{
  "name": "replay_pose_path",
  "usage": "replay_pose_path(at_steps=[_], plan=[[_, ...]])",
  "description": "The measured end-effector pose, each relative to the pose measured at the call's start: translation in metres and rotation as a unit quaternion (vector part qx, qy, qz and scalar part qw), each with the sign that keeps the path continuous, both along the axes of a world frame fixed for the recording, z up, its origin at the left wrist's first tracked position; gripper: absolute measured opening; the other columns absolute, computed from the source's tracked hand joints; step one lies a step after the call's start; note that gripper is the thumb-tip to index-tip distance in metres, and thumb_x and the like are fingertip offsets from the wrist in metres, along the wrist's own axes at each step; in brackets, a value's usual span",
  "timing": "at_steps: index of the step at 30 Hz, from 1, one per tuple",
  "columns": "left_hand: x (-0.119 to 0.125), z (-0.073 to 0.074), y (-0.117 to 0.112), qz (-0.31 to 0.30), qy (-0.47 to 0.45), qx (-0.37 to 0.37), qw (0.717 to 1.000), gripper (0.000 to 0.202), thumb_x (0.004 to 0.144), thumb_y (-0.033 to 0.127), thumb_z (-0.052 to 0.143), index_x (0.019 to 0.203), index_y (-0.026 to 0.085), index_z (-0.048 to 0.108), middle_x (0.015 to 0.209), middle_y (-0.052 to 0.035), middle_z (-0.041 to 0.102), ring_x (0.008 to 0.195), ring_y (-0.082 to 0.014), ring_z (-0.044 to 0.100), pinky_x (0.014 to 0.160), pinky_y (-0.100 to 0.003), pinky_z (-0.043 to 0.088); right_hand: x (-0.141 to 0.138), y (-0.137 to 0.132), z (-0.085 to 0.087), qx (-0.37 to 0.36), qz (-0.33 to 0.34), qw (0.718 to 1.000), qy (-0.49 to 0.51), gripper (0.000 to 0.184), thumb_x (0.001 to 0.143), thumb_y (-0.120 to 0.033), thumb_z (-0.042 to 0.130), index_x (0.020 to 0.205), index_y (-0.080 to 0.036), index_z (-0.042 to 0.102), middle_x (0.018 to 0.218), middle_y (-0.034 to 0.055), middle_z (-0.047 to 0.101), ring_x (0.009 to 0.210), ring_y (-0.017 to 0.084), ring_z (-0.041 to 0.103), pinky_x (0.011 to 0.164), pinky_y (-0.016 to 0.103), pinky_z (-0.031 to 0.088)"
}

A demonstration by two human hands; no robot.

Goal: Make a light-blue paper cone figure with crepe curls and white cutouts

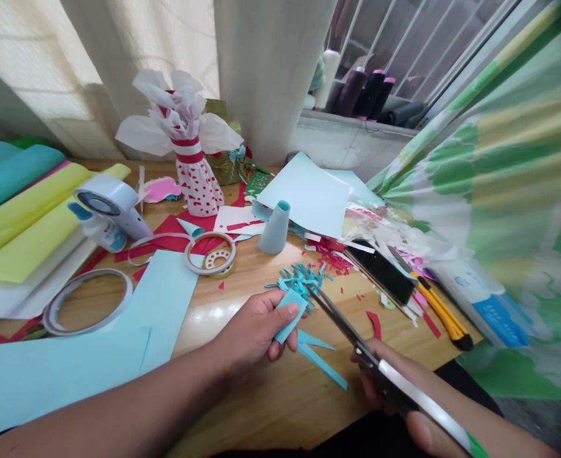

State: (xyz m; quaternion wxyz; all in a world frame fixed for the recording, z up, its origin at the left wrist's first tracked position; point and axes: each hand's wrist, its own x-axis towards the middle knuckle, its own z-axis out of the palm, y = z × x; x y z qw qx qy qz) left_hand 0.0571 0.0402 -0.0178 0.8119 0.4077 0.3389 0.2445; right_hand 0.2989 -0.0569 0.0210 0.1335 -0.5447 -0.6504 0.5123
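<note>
My left hand [256, 327] pinches a small folded piece of light blue paper [290, 313] above the wooden table [242, 286]. My right hand [395, 388] grips a pair of scissors [352, 337], whose blades point up and left and meet the top edge of that paper. Just behind the blade tips lies a heap of thin blue paper clippings [302, 278]. A cut blue strip [318, 356] lies on the table below the paper, between my hands.
A light blue paper cone [275, 229] stands behind the clippings. Tape rolls [211, 254], a tape dispenser [106, 213], coloured paper sheets [27, 210] and a red-and-white paper figure [192, 165] sit to the left. A black phone [380, 270] and yellow utility knife [445, 315] lie right.
</note>
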Motion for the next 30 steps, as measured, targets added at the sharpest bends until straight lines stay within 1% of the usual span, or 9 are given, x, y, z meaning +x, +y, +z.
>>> replay_pose_path(at_steps=[4,7,11,13,16,19,23,26,30], plan=[[0.0,0.001,-0.001,-0.006,-0.022,-0.008,1.0,0.025,0.084,0.038,0.054,0.078,0.013,0.053,0.056,0.0019,0.059,0.034,-0.0006,0.03,0.038,-0.016,0.021,-0.003,0.003,0.009,-0.008,0.035,0.999,-0.035,0.075,0.071,-0.082,0.031,0.103,-0.018,0.055,0.08,0.0045,0.059,0.063,0.016,0.052,0.057,0.025,0.044],[0.0,0.001,-0.002,-0.014,-0.02,0.0,1.0,0.026,0.085,0.038,0.053,0.081,0.012,0.055,0.058,0.0005,0.06,0.034,-0.001,0.03,0.039,-0.016,0.02,-0.009,0.006,0.015,0.014,0.04,0.998,-0.056,0.078,0.07,-0.082,0.033,0.111,-0.018,0.053,0.083,0.0055,0.06,0.069,0.019,0.056,0.063,0.028,0.047],[0.0,-0.001,-0.002,-0.014,-0.009,0.003,1.0,0.027,0.085,0.039,0.052,0.082,0.013,0.056,0.058,0.0001,0.062,0.034,-0.0016,0.031,0.038,-0.017,0.019,-0.018,0.007,0.021,0.041,0.056,0.995,-0.069,0.075,0.075,-0.075,0.038,0.122,-0.018,0.049,0.097,0.0125,0.063,0.084,0.027,0.061,0.072,0.033,0.049],[0.0,0.0,-0.002,-0.018,-0.004,0.01,1.0,0.027,0.085,0.039,0.052,0.081,0.013,0.055,0.058,-0.0003,0.063,0.034,-0.0017,0.032,0.038,-0.017,0.019,-0.021,0.009,0.024,0.038,0.06,0.995,-0.067,0.073,0.076,-0.074,0.038,0.124,-0.019,0.049,0.097,0.0124,0.065,0.083,0.027,0.062,0.07,0.032,0.049],[0.0,0.001,-0.002,-0.031,0.004,0.014,0.999,0.028,0.084,0.04,0.052,0.078,0.013,0.054,0.059,-0.001,0.064,0.033,-0.0016,0.033,0.037,-0.017,0.019,-0.026,0.012,0.025,0.029,0.06,0.996,-0.053,0.07,0.078,-0.073,0.037,0.121,-0.019,0.05,0.092,0.0095,0.065,0.076,0.024,0.062,0.066,0.029,0.048],[0.0,0.001,-0.003,-0.039,0.009,0.01,0.999,0.028,0.084,0.04,0.053,0.077,0.012,0.055,0.059,-0.0016,0.064,0.033,-0.0015,0.034,0.037,-0.016,0.02,-0.027,0.013,0.02,0.021,0.049,0.997,-0.063,0.065,0.078,-0.073,0.035,0.11,-0.02,0.055,0.081,0.0052,0.064,0.069,0.021,0.06,0.06,0.026,0.044],[0.001,0.0,-0.002,-0.041,0.026,0.002,0.999,0.031,0.082,0.042,0.054,0.08,0.011,0.056,0.062,-0.0026,0.065,0.034,-0.0021,0.039,0.037,-0.015,0.025,-0.025,0.01,0.006,0.007,0.032,0.995,-0.091,0.063,0.077,-0.075,0.034,0.096,-0.02,0.057,0.074,0.0016,0.061,0.061,0.016,0.056,0.054,0.022,0.038],[0.002,-0.001,-0.002,-0.042,0.051,-0.008,0.998,0.034,0.08,0.046,0.055,0.077,0.012,0.054,0.063,-0.0023,0.065,0.037,-0.0039,0.047,0.039,-0.015,0.031,-0.022,0.008,-0.004,0.015,0.018,0.992,-0.121,0.065,0.075,-0.078,0.032,0.09,-0.019,0.056,0.063,-0.0011,0.053,0.053,0.013,0.049,0.048,0.021,0.031],[0.002,-0.003,-0.002,-0.061,0.077,-0.021,0.995,0.036,0.079,0.049,0.055,0.074,0.013,0.052,0.063,-0.0017,0.065,0.039,-0.0055,0.051,0.04,-0.017,0.035,-0.019,0.006,-0.01,0.015,0.02,0.989,-0.145,0.058,0.078,-0.072,0.037,0.088,-0.019,0.056,0.063,-0.0011,0.051,0.054,0.013,0.049,0.048,0.022,0.029]])
